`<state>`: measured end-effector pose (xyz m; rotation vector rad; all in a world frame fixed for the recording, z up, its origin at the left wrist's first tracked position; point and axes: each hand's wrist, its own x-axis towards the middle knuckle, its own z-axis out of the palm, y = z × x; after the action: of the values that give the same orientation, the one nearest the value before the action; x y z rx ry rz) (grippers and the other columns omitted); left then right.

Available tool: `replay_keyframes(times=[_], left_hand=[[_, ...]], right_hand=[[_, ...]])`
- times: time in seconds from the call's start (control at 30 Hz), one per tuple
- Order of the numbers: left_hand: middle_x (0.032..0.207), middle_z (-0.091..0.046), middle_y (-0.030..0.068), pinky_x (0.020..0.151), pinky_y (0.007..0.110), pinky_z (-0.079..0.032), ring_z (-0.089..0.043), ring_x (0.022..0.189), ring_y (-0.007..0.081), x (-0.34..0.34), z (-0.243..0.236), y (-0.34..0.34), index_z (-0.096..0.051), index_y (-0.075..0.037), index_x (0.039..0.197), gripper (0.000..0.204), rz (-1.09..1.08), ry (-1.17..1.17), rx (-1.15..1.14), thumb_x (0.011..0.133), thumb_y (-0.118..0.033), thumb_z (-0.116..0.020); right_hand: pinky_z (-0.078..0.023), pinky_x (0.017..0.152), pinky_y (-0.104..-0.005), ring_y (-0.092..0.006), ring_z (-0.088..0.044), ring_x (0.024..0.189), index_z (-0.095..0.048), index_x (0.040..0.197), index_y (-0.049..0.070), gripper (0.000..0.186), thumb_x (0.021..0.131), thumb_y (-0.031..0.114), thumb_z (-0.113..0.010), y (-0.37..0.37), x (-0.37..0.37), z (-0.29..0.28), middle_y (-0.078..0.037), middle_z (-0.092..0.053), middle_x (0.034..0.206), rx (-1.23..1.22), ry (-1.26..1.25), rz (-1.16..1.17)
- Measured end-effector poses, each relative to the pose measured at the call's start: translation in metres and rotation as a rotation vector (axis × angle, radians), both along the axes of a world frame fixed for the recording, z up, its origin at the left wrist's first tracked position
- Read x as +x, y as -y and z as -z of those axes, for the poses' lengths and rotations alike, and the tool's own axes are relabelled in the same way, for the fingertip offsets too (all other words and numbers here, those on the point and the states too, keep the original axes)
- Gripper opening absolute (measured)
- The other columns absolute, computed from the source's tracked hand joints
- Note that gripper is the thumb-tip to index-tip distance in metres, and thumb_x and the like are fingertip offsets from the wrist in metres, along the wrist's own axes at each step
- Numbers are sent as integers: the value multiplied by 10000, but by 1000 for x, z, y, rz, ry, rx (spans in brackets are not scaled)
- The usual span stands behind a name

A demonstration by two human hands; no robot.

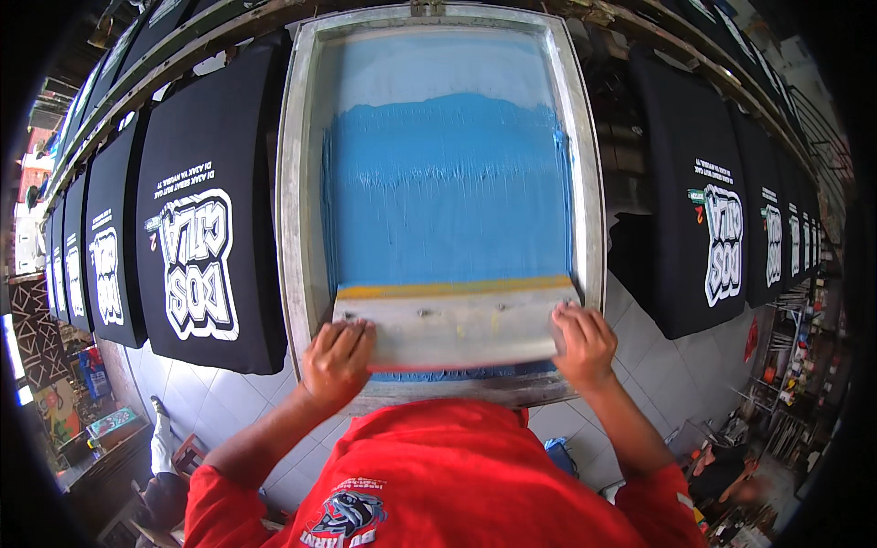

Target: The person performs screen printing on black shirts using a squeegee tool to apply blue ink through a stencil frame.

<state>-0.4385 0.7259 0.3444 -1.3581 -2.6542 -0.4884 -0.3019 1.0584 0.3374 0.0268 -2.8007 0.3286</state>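
Note:
A wide squeegee [448, 327] with a pale holder and a yellow blade edge lies across the near part of a screen printing frame [290, 173]. My left hand [340, 362] grips its left end, and my right hand [583, 343] grips its right end, fingers curled over the holder. Beyond the blade, blue ink [443, 215] coats most of the mesh in streaks, with ragged ridges across it. Paler mesh [438, 68] shows at the far end. A strip of blue ink also shows on the near side of the squeegee. Whatever lies under the screen is hidden.
Black printed shirts on boards hang in rows to the left [206, 210] and right [699, 196], close beside the frame. Wooden rails [196, 55] run behind them. Tiled floor [187, 393] lies below. Other people sit at lower left [164, 493] and lower right [722, 475].

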Motion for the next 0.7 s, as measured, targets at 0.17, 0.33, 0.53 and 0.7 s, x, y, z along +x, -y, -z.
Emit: replay_keyframes(times=[0.17,0.33,0.53,0.7], left_hand=[[922,-671,85,721,332,-547,-638,808,243,-73,17,-27,-660,-21,961,341,-23,-85,18,624,19,-634],[918,-667,75,741,362,-574,-637,883,276,-162,23,-61,-679,-80,952,373,-86,-105,24,603,16,-771],[899,-698,194,807,437,-542,-670,881,384,-218,-62,-85,-712,-44,991,343,-125,118,-99,696,-219,-733],[874,-695,177,773,437,-548,-675,844,366,-115,-98,-46,-704,-64,955,280,-125,138,-153,718,-211,-730]], right_hand=[[-540,780,-377,-280,-658,911,-666,947,58,356,607,-46,-670,-37,-76,12,-76,-683,969,4,-16,-24],[-538,708,-418,-304,-642,878,-652,945,112,275,677,68,-693,-75,-171,11,-73,-664,919,53,4,18],[-507,660,-457,-381,-649,750,-679,828,64,315,652,277,-829,-93,-217,-77,-177,-653,739,-1,153,-53],[-512,671,-440,-368,-653,758,-697,834,53,276,674,241,-821,-59,-119,-112,-165,-673,811,16,199,-73]])
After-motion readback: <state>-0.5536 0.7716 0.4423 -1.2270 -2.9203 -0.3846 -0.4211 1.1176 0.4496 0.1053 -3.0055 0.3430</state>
